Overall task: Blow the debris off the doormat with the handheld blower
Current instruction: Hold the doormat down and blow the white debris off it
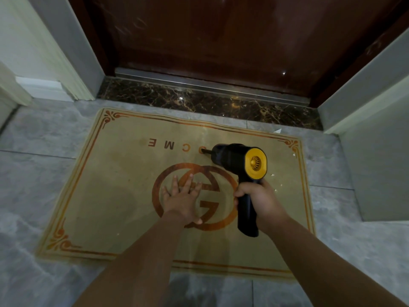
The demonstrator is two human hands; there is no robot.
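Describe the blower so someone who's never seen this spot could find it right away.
Look at the tan doormat before the dark wooden door. Above its right half, the right hand grips the blower: black, pistol-shaped, with a yellow round rear end, unlike anything nearby.

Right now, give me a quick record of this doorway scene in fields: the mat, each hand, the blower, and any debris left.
mat: tan doormat flat on grey tile floor, before a dark door
left hand: left hand open, palm flat on mat
right hand: right hand gripping blower handle
blower: black and yellow blower, nozzle aimed toward the door
debris: white bits near mat's right edge
paper scrap: scrap on tile beyond mat
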